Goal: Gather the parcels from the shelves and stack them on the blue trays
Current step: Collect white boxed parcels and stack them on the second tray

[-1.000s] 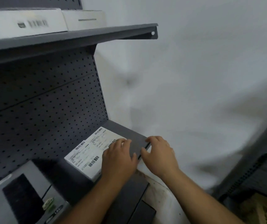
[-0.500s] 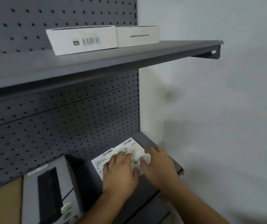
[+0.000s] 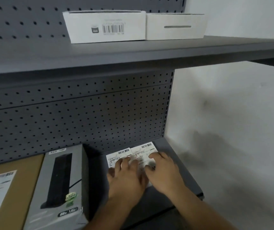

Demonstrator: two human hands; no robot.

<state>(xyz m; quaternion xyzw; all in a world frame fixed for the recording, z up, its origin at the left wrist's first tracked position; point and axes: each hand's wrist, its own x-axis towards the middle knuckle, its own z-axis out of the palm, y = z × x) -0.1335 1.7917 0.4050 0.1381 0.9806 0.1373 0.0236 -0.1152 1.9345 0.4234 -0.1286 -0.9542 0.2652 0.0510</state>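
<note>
Nearest the camera, two bare forearms come up from the bottom edge, which cuts them off. The left hand (image 3: pixel 126 178) and the right hand (image 3: pixel 164 170) lie side by side, palms down, on a flat dark parcel (image 3: pixel 149 159) at the right end of the lower shelf (image 3: pixel 182 171). The fingers of both are spread and fairly straight, resting on the parcel's two white shipping labels; neither grip wraps round anything, though the thumbs are hard to make out. The hands cover the near half of the labels, and the print is too small to read. The parcel's own edges blend into the dark shelf.

Just left of it stands a grey product box (image 3: pixel 58 185) with a black shape printed on it, its near end cut off by the frame. Further left a brown cardboard box (image 3: pixel 26 180) with a blurred label is only partly in view.

Behind rises grey pegboard (image 3: pixel 83 122). On the upper shelf (image 3: pixel 133 53) sit two white boxes touching each other: the barcoded box (image 3: pixel 104 27) and the plain white box (image 3: pixel 176 26).
</note>
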